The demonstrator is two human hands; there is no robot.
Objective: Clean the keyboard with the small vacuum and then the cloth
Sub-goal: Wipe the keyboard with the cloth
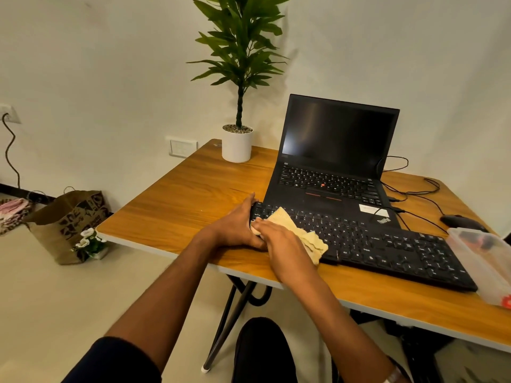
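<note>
So the desk [177, 189] takes up most of the room, wood top, with a laptop [331, 172] open at the back and a plant [237, 78] in a white pot behind it. In front of the laptop sits the black keyboard [387, 250], lying flat and running on a slant, its far-left end up by the laptop corner and its long axis stretching away toward the person's right, where a clear plastic box [481, 261] sits touching or just beside its right end. I can't spot the vacuum anywhere, so my guess is we're in the cloth stage.

Both hands are crowded at the keyboard's left end. The left hand [237, 225] is curled round that corner, gripping it to keep the thing steady. The right hand [287, 247] lies over the yellowish cloth [304, 233] and presses it onto the keys, fingers pointing left; whether they're flat or bunching the cloth, I honestly can't tell.

What matters for the next bit: nearly the whole keyboard lies to the right of the cloth. So the wipe probably has to travel rightward along that long axis, and the right hand's the one placed for it.
</note>
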